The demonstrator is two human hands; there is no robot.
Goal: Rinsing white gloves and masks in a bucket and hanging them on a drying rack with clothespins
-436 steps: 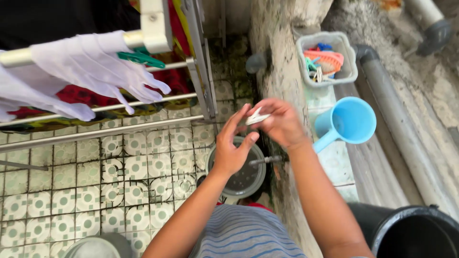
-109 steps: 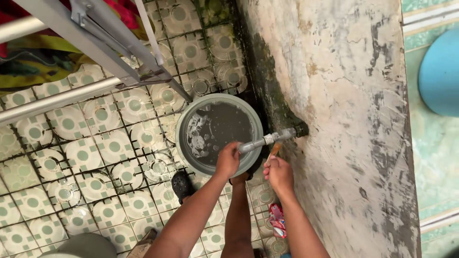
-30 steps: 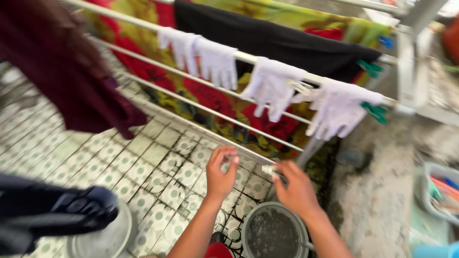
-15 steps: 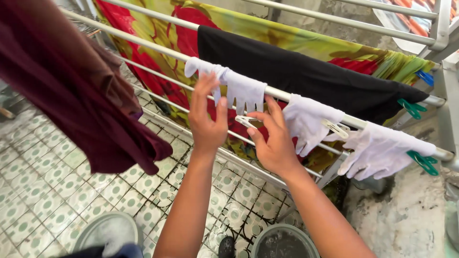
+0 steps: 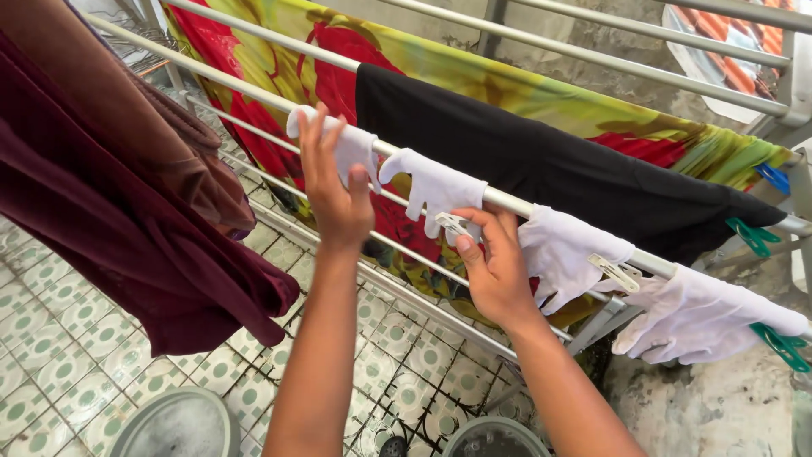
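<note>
head view. a drying rack's rail (image 5: 507, 201) runs from ten o'clock down to four o'clock across the frame, carrying four white gloves in a row. the left hand (image 5: 334, 190) is raised at the first glove (image 5: 348, 145), fingers straight and spread, palm laid against the cloth; nothing is pinched in it. the right hand (image 5: 495, 267), just right of centre, has thumb and fingers closed on a white clothespin (image 5: 457, 227), which sits at the lower edge of the second glove (image 5: 436, 188), touching it right under the rail; whether the pin has bitten onto the cloth and rail cannot be told.

toward three o'clock the third glove (image 5: 562, 252) already carries a pale clip (image 5: 616, 272), and the fourth glove (image 5: 706, 315), near four o'clock, is held by a green clip (image 5: 785, 347). the first glove shows no clip. judged from this, two gloves are pinned, one is being pinned, and one is left.

behind the gloves a black cloth (image 5: 550, 165) hangs over the next rail, fixed by another green clip (image 5: 754, 237), with a red, yellow and green flowered cloth (image 5: 474, 80) behind it and a blue clip (image 5: 774, 178) at its two o'clock end. a dark maroon garment (image 5: 127, 203) fills the nine o'clock side. below, on the patterned tile floor (image 5: 51, 372), a grey basin (image 5: 178, 423) shows at seven o'clock and the rim of a bucket (image 5: 495, 436) at six o'clock.
</note>
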